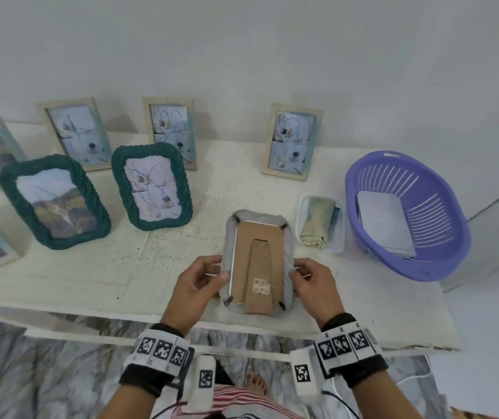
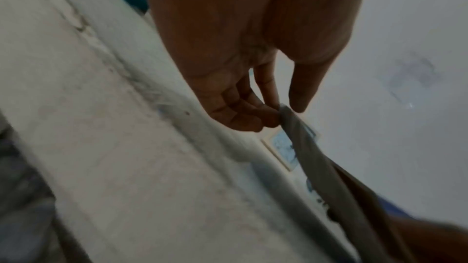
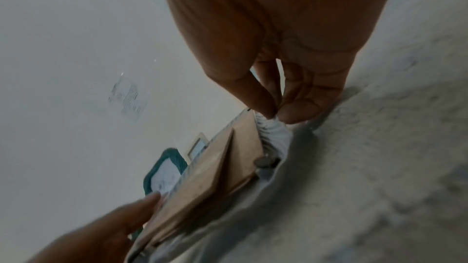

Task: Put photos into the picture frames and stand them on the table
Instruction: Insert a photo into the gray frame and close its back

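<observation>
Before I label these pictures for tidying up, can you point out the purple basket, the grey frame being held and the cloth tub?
purple basket [image 1: 441,261]: head view, front wall.
grey frame [image 1: 258,252]: head view, brown backing board.
cloth tub [image 1: 339,246]: head view, near rim.

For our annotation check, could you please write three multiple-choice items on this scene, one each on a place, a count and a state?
1. Where does the purple basket sit?
A. at the table's right end
B. on the floor
C. behind the green frames

2. How many green frames stand on the table?
A. none
B. two
C. five

3. How is the grey frame turned?
A. photo side to the camera
B. cardboard back to the camera
C. standing unheld

Answers: 1 A, it sits right of the small tray. 2 B, both stand at left. 3 B, left hand and right hand hold its sides.
</observation>
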A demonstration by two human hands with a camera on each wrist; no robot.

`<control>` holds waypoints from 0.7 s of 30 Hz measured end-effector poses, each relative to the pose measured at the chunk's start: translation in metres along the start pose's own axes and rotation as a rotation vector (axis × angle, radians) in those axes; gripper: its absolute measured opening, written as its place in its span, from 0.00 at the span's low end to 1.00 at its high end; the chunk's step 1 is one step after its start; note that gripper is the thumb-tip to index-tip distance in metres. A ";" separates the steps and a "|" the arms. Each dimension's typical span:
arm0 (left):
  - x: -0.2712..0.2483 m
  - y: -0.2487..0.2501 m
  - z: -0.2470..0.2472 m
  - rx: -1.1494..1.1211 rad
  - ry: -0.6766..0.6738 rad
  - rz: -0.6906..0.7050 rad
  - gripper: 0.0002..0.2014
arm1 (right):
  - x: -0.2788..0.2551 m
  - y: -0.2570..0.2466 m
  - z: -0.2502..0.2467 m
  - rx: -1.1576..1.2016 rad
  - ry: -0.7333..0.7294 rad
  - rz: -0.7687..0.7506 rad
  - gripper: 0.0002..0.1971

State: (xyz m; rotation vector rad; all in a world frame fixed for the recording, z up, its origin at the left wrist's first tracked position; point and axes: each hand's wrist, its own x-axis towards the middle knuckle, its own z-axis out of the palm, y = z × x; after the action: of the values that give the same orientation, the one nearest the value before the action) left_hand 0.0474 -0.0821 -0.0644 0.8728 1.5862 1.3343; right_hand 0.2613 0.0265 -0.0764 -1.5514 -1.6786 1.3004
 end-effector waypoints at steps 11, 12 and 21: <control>0.018 -0.020 -0.004 0.836 0.095 0.106 0.36 | 0.001 -0.003 0.003 -0.395 -0.018 -0.113 0.14; 0.022 -0.019 -0.004 0.853 0.101 0.104 0.40 | 0.002 -0.006 0.002 -0.409 -0.013 -0.129 0.15; 0.038 -0.035 0.007 1.035 0.007 0.228 0.48 | 0.027 -0.030 0.005 -0.661 -0.151 -0.375 0.24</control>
State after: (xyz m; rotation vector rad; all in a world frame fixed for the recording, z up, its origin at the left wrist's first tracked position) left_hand 0.0401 -0.0510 -0.1063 1.6837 2.2442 0.5660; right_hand 0.2371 0.0535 -0.0585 -1.3717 -2.5202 0.7115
